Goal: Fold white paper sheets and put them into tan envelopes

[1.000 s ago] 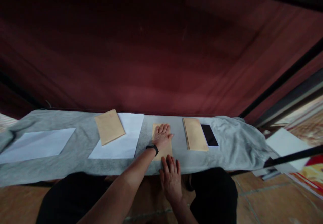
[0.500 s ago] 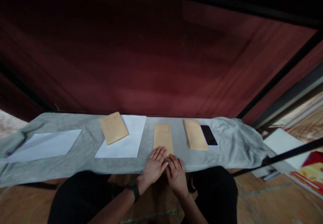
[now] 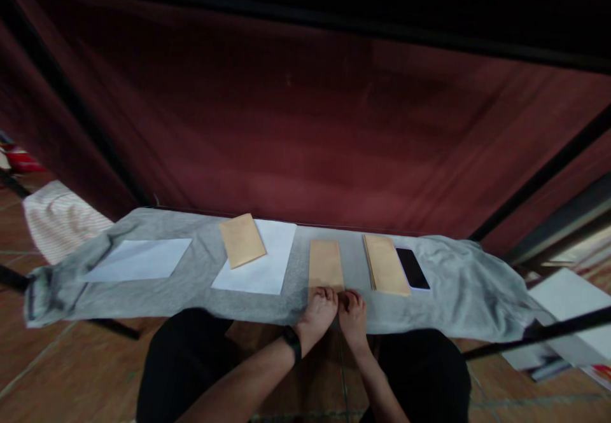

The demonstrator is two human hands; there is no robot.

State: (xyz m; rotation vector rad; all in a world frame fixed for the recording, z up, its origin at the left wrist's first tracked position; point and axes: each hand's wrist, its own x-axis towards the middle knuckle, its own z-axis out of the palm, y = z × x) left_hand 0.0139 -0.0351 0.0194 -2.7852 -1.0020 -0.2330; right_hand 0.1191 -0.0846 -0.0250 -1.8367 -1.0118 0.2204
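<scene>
Uneven pressure from the curled left hand (image 3: 321,309) and right hand (image 3: 353,316) (clamping cannot be determined) may crease the tan, rectangular paper piece (image 3: 325,265).

Envelope (image 3: 325,263) matt paper; bench cover (image 3: 296,277) matt cloth; phone screen (image 3: 412,268) smooth.

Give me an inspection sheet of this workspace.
Surface: gray cloth, wrinkled at the right end.
Work item: central brown paper, flat, its near end partly covered.
Clutter: left brown paper, partly over a white sheet; right brown stack, phone beside it; far-left sheet.
Grip: left hand and right hand at the central paper's near end, fingers curled; hold unclear.
Cables: nothing clearly seen.
Surroundings: dark red panel beyond, tiled floor below.
</scene>
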